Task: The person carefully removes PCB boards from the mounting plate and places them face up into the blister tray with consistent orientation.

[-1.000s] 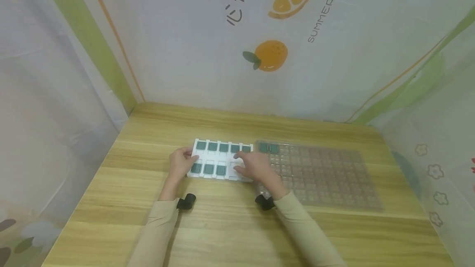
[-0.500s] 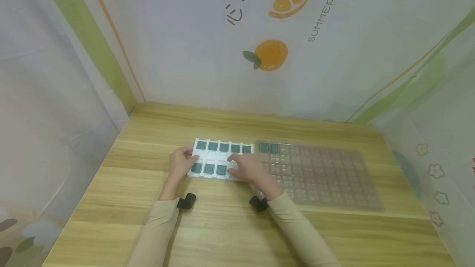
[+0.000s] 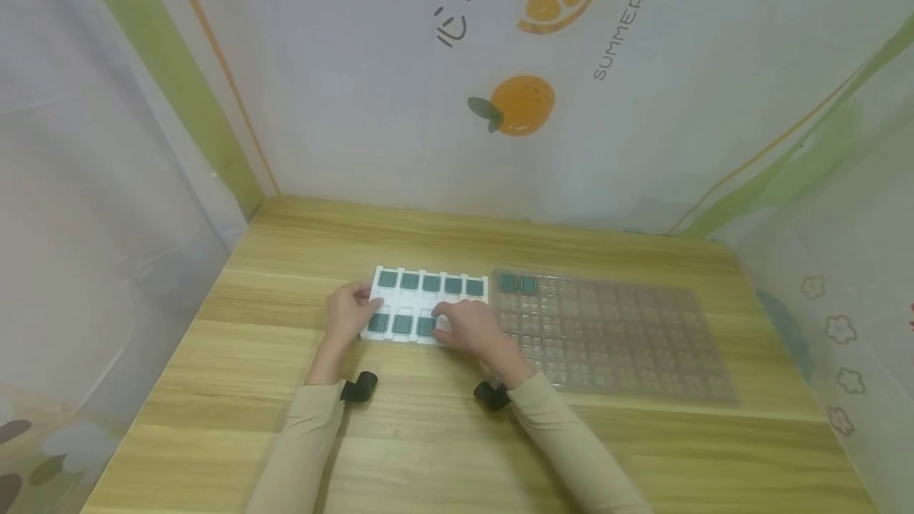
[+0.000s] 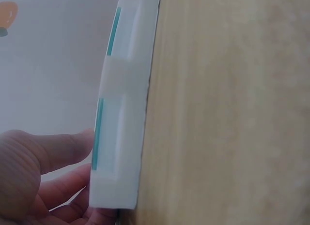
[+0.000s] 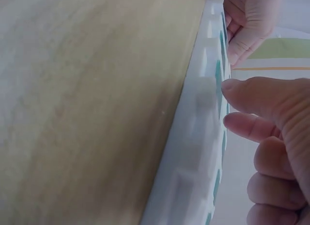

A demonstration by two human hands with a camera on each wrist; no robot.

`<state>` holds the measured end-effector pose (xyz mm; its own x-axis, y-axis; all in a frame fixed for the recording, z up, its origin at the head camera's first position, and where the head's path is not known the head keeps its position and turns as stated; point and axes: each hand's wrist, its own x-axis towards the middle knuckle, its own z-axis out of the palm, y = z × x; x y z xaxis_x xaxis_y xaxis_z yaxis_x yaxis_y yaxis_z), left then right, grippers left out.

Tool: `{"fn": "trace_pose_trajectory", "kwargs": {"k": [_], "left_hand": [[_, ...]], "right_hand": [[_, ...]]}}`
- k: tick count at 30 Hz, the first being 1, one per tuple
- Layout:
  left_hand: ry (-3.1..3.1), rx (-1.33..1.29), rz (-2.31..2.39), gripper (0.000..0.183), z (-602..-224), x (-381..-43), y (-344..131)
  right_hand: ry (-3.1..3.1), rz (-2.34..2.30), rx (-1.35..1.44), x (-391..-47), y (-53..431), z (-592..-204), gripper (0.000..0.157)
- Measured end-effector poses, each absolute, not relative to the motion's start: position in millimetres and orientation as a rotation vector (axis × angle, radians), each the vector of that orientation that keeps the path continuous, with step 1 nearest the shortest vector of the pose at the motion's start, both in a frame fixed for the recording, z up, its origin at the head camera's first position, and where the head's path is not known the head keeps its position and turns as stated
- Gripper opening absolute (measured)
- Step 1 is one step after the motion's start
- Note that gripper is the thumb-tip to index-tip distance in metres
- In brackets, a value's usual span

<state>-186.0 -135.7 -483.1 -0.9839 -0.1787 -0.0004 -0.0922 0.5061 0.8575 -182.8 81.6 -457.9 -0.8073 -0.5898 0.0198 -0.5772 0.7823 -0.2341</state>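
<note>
A white plastic tray (image 3: 421, 306) lies on the table with two rows of green square chips. My left hand (image 3: 348, 312) grips its left end, thumb on the top edge and fingers curled at the side, as the left wrist view also shows. Over the right part of the tray is my right hand (image 3: 467, 327). Its thumb and index finger are spread, their tips by the green chip (image 3: 426, 327) in the near row. In the right wrist view the thumb (image 5: 252, 95) meets a chip's edge; the other fingers are curled. The right hand hides the near row's right end.
To the right lies a clear compartment tray (image 3: 621, 335), with two green chips (image 3: 517, 284) in its far-left corner. The wooden table (image 3: 400, 443) ends at a printed cloth wall (image 3: 371, 133) behind.
My right hand has moved left along the near row to the chip there, uncovering the far row's right end. The left hand and the white tray have stayed in place.
</note>
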Motion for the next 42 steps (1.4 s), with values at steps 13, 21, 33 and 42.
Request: {"fn": "trace_pose_trajectory", "kwargs": {"k": [13,21,33,42], "left_hand": [[-2.644,0.239,-1.51,0.034,-483.0,-186.3,-134.4],[-2.644,0.238,-1.507,0.034,-483.7,-185.6,-134.9],[-2.63,0.221,-1.502,0.034,-484.7,-186.1,-135.0],[-2.647,0.236,-1.496,0.035,-482.5,-184.8,-134.7]], "right_hand": [[2.927,-0.341,-0.956,-181.0,74.6,-460.1,0.028],[2.961,-0.319,-0.975,-181.0,71.4,-462.2,0.027],[2.965,-0.353,-0.968,-182.4,70.7,-468.3,0.027],[2.968,-0.348,-0.957,-182.8,70.9,-463.5,0.027]]}}
